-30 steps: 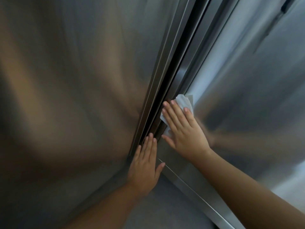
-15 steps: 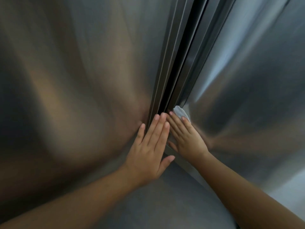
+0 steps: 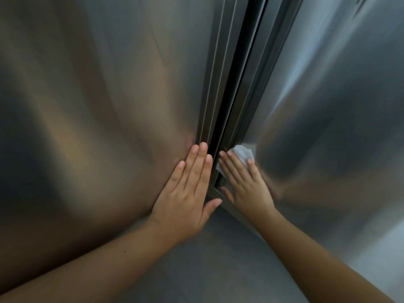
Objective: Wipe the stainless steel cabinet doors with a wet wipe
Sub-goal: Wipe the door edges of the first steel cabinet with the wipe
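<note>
Two brushed stainless steel cabinet doors fill the view: the left door (image 3: 98,127) and the right door (image 3: 328,106), split by a dark vertical gap (image 3: 231,95). My right hand (image 3: 244,182) presses a white wet wipe (image 3: 242,155) flat against the inner edge of the right door, low down; the wipe shows above my fingertips and at the left of my fingers. My left hand (image 3: 188,193) lies flat on the left door beside the gap, fingers straight and together, holding nothing.
A grey floor (image 3: 218,270) shows below the doors between my forearms. The bottom edge of the right door (image 3: 236,215) runs diagonally down to the right. A pale strip (image 3: 389,248) shows at the far right.
My left hand has slid up the left door next to the gap. My right hand with the wipe has moved down the right door's inner edge. The view has shifted slightly.
</note>
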Demonstrator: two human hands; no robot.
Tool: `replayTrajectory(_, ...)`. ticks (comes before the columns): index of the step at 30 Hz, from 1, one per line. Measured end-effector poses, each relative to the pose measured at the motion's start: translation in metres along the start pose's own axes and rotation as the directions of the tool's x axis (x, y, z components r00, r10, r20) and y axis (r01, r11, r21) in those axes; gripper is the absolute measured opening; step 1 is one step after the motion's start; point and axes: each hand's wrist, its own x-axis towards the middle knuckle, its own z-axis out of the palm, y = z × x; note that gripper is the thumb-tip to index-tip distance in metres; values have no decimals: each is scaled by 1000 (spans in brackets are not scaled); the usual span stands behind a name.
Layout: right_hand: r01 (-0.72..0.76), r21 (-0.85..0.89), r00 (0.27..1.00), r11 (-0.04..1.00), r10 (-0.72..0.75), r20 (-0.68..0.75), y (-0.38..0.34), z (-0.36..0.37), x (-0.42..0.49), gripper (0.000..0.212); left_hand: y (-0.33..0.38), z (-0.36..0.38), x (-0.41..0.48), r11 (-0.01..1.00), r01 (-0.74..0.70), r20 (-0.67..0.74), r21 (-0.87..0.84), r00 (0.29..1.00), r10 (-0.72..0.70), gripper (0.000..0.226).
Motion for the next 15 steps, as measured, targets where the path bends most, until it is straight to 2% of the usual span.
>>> replayTrajectory(5,189,-15,972,982,-185,142,-43,12,-18,68,-2,1,1,1000,-11,-19,5,1000,11,64)
replayTrajectory(8,232,-7,958,973,-227,174,-51,12,-25,64,-3,1,0,1000,-13,-5,8,1000,13,64)
replayTrajectory(10,173,-20,976,985,-169,138,-40,6,-21,62,-4,1,1,1000,-17,-8,16,1000,17,65)
replayTrajectory(13,-11,-1,999,1000,11,39,-20,3,-10,59,-3,1,1,1000,-17,-21,22,1000,18,69)
replayTrajectory(15,-52,19,998,998,51,45,-14,1,-6,61,-2,0,2,1000,-28,-45,-5,999,27,66)
